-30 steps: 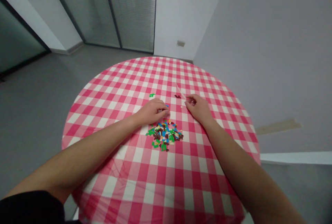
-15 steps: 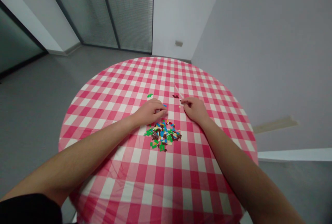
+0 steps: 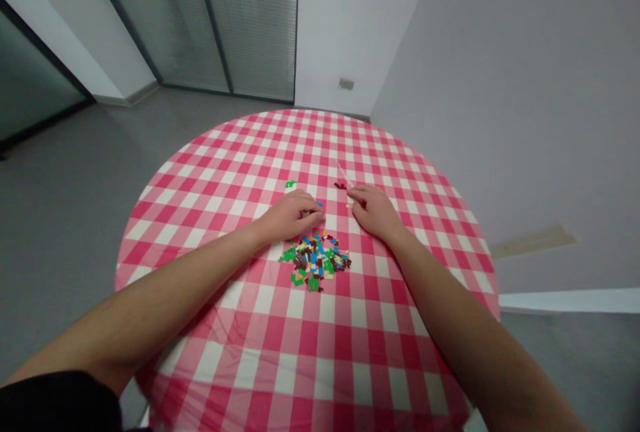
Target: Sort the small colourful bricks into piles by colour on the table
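The pile (image 3: 315, 263) of small, angular, plastic-looking pieces lies on a creased, checked tablecloth (image 3: 320, 359). Beyond it, the right hand (image 3: 377, 212) bends its fingers beside brown pieces (image 3: 341, 186), apparently handling pieces singly, which calls for precise fingertips. Left of these, the left hand (image 3: 287, 215) curls; whether either pinches anything, I cannot tell.

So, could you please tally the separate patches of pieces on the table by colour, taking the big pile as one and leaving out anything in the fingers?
Mixed pile: 1
Green patch: 1
Brown patch: 1
Blue patch, by the left hand: 1
Pale patch: 1
Total: 5; single pieces are too small to count.
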`<state>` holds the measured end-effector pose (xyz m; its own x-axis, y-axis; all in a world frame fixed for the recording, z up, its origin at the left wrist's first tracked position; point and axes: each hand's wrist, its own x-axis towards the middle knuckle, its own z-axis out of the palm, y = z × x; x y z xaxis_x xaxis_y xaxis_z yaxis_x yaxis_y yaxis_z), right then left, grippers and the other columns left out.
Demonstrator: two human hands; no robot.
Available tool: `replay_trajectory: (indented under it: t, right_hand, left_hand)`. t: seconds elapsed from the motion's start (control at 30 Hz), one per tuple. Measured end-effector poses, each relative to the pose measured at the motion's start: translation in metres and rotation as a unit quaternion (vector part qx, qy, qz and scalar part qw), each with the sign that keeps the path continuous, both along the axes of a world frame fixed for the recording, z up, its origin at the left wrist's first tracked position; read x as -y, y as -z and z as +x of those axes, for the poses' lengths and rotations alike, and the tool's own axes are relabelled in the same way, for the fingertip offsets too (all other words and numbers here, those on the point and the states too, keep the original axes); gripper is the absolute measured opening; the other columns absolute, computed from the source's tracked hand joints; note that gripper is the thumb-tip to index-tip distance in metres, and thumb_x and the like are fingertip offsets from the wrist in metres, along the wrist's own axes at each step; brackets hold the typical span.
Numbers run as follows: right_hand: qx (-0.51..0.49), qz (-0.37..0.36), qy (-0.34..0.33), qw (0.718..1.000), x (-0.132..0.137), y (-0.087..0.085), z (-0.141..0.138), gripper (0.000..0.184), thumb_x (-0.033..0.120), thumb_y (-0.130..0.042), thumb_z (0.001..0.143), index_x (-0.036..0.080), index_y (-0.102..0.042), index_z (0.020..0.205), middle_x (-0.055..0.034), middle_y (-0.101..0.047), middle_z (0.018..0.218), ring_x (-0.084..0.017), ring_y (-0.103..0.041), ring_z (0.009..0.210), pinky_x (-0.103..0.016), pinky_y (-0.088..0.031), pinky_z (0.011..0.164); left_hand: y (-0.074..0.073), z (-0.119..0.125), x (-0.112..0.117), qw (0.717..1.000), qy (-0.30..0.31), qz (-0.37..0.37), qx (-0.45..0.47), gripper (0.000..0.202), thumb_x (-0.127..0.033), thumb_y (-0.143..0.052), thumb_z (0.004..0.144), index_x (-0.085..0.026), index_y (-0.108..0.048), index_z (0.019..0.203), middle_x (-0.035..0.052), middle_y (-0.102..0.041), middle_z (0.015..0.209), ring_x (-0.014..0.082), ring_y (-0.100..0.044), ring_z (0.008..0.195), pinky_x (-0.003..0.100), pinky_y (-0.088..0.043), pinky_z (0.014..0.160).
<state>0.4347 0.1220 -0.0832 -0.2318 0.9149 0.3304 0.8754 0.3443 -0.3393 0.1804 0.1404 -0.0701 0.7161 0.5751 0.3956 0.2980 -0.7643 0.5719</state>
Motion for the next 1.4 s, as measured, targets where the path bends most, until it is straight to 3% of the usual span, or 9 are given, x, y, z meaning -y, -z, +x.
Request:
replay_trajectory:
  t: [1.13,1.3,1.4]
  right_hand:
    - [0.013,0.018,-0.013,1.000,0.000,0.002,-0.001,0.036,0.017,-0.050,0.086,0.015,-0.072,0.114,-0.0134,-0.068,0.123,-0.030,-0.059,0.116,-0.048,-0.045,0.102]
    - [-0.075,0.034,-0.004,0.997,0.007,-0.007,-0.004,0.023,0.021,-0.057,0.084,0.014,-0.075,0.097,-0.0124,-0.072,0.095,-0.024,-0.065,0.088,-0.038,-0.053,0.080]
    - [-0.086,0.020,-0.021,0.996,0.018,-0.019,-0.009,0.016,0.024,-0.061,0.084,0.017,-0.075,0.088,-0.0083,-0.070,0.082,-0.019,-0.062,0.074,-0.033,-0.049,0.068]
  left_hand:
    - [0.001,0.000,0.000,1.000,0.001,-0.002,0.010,0.023,-0.025,-0.051,0.089,-0.020,-0.072,0.082,0.0049,-0.071,0.078,0.0183,-0.060,0.080,0.036,-0.047,0.079]
    - [0.004,-0.002,-0.002,1.000,0.016,0.008,0.014,0.024,-0.013,-0.052,0.079,-0.019,-0.073,0.088,0.0049,-0.071,0.080,0.0187,-0.060,0.081,0.036,-0.048,0.079]
    - [0.002,-0.005,-0.005,0.999,0.048,0.019,-0.005,0.026,-0.010,-0.053,0.076,-0.020,-0.073,0.088,0.0044,-0.071,0.083,0.0183,-0.061,0.081,0.036,-0.048,0.082]
